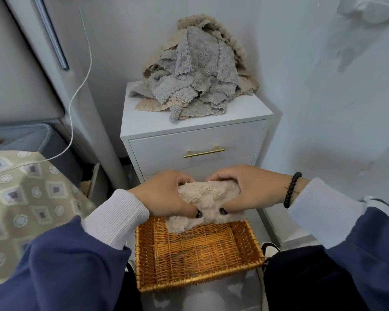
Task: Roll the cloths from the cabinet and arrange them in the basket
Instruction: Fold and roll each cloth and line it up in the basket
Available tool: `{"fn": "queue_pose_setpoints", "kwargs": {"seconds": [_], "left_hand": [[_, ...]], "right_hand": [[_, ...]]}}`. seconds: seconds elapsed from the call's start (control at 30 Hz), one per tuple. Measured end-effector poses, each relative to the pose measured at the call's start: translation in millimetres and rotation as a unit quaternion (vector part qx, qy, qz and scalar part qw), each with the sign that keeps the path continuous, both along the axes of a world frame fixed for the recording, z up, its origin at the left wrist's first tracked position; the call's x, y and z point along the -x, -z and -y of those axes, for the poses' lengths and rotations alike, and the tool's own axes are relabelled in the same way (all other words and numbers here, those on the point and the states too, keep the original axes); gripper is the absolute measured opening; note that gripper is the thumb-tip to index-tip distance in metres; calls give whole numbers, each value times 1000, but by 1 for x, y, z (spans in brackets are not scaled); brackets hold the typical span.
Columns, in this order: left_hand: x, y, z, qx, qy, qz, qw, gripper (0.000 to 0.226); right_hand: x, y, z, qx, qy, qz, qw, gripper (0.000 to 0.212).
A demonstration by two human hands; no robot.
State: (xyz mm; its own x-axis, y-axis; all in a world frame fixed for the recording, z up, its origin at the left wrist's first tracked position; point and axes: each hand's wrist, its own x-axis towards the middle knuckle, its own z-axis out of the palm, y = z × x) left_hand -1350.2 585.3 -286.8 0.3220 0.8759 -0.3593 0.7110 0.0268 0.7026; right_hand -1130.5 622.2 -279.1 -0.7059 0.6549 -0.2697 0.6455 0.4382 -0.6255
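Plainly the beige cloth (208,196) is soft, light and fluffy; it will flop and unroll unless pinned at both ends. The left hand (166,194) and the right hand (245,187) each grip one end of it, fingers curled over the top and thumbs pressing the front, with the roll part made and a loose flap hanging below the thumbs onto the far rim of the wicker basket (144,265). Best hold, I judge, is at the two ends of the roll, as now. The basket sits just under and nearer than the hands and holds no rolled cloths yet. Beyond the hands stands the white cabinet (245,111), its top heaped with a pile of cloths (195,81). A white cable (76,95) hangs far off the left hand; nothing blocks the drop into the basket
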Motion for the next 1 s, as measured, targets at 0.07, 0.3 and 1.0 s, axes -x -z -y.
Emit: {"fn": "queue_pose_setpoints", "kwargs": {"seconds": [0.07,0.3,1.0], "left_hand": [[-1,6,-2,-8,-4,-23,1000,34],[3,35,-18,43,43,-103,993,49],[-32,270,-79,298,-353,198,864,16]], "right_hand": [[11,10,3,-22,-23,46,998,51],[25,45,-19,12,-20,85,996,34],[13,302,-53,175,414,87,889,14]]}}
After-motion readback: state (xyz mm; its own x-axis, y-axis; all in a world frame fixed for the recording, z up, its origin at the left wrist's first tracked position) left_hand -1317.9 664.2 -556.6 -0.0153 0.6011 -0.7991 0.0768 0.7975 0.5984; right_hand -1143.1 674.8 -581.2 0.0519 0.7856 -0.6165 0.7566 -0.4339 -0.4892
